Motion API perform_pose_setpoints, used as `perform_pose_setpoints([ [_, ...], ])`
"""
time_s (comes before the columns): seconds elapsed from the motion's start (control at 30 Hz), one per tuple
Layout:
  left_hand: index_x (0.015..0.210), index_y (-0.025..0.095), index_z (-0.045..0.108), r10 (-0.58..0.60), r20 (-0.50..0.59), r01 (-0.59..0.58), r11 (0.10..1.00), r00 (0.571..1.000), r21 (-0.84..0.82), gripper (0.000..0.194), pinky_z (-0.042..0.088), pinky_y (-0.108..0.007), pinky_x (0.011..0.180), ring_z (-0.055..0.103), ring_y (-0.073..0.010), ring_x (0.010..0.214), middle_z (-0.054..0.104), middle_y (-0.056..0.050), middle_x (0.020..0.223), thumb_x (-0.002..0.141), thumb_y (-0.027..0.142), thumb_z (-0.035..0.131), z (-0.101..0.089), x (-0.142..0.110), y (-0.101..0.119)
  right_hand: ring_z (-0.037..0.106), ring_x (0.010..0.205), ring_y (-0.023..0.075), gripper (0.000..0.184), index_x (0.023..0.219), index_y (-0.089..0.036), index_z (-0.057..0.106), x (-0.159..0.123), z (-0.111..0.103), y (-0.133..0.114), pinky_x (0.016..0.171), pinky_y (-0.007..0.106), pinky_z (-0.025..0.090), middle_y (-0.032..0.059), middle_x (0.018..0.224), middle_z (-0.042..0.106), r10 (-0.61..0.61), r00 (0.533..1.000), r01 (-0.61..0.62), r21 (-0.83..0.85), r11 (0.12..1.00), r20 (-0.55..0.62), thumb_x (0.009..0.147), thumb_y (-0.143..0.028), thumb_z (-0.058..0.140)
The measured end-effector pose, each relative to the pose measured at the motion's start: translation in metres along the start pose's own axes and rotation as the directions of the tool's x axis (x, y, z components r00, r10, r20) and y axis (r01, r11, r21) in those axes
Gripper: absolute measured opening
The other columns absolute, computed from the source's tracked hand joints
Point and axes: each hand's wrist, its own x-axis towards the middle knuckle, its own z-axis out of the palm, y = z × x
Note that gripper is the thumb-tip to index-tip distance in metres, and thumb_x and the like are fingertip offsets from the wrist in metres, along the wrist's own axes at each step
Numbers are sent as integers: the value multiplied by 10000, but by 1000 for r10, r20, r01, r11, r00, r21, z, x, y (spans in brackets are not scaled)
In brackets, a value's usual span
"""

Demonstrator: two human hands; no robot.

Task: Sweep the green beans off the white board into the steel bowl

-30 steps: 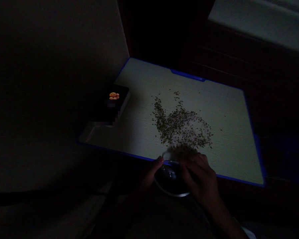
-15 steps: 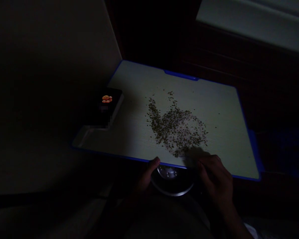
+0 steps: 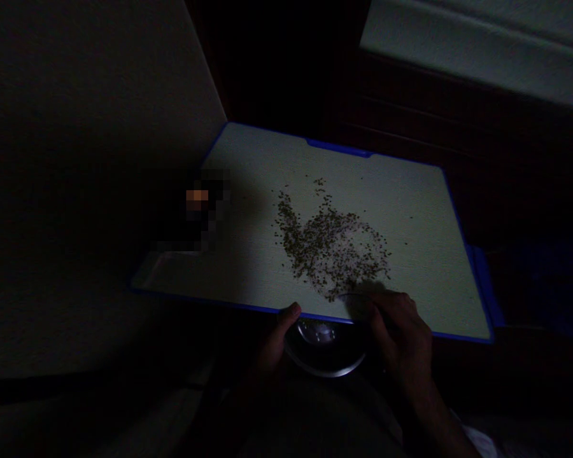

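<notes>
In dim light, a pale board (image 3: 401,191) with a blue rim lies in front of me. Small dark seeds or grains (image 3: 315,235) are scattered across its middle, with paler bits among them on the right. My right hand (image 3: 401,331) is at the front edge, fingers pinched, with what looks like a thin strip reaching from them to the grains; its kind is unclear. Just under that edge is a shiny metal bowl (image 3: 346,369), partly covered by the board. My left hand (image 3: 277,343) grips the bowl's left side, thumb up against the board's edge; its other fingers are hidden.
A dark box-like object, blurred out (image 3: 195,216), sits on the board's left end. A pale wall (image 3: 100,83) rises at the left, and a light ledge (image 3: 472,51) crosses the upper right. Something blue (image 3: 554,286) shows dimly at the right.
My right hand has moved slightly left and up, its fingertips now nearer the lower edge of the grains. The whole view has shifted a little; my left hand stays by the bowl.
</notes>
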Motion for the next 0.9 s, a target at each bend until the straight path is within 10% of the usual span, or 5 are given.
perform_pose_setpoints([
  [0.27, 1497, 233, 727, -34, 10, 34, 999, 999, -1, 446, 674, -583, 1083, 765, -339, 1308, 727, -142, 1568, 1104, 429, 802, -1, 2, -2, 774, 967, 249, 159, 1212, -293, 824, 2, 0, -3, 853, 430, 590, 33, 1065, 861, -39, 999, 39, 25, 999, 5, 1100, -233, 729],
  [0.57, 1149, 178, 880, -14, -36, 14, 1000, 999, -10, 197, 542, -505, 1322, 828, -389, 1374, 954, -112, 1093, 1011, 317, 885, 19, -11, 6, 747, 910, 215, 182, 1204, -287, 816, -1, 1, -9, 863, 420, 555, 11, 1009, 837, -91, 996, 89, 68, 994, 25, 1085, -178, 732],
  [0.9, 1226, 161, 867, 15, -21, -15, 1000, 1000, -16, 318, 559, -546, 1308, 842, -416, 1348, 951, -142, 1206, 964, 328, 933, 11, -2, 3, 729, 933, 223, 226, 1237, -291, 793, 1, 5, -11, 848, 425, 560, 19, 1020, 812, -142, 988, 136, 98, 986, 59, 1082, -145, 718],
])
